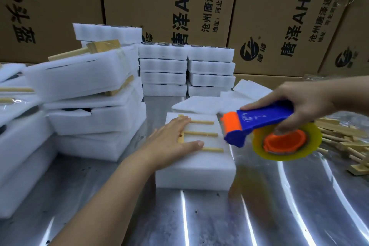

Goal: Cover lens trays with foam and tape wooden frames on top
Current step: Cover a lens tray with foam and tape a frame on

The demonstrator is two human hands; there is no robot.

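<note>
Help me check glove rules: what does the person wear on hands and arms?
Nothing visible: the left hand and right hand are both bare, with no gloves, rings or watch. The forearms are bare too, with no sleeve in view.

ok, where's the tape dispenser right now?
Head view, right of centre: the tape dispenser is in the right hand, just right of the foam-covered tray whose wooden frame the left hand presses.
</note>
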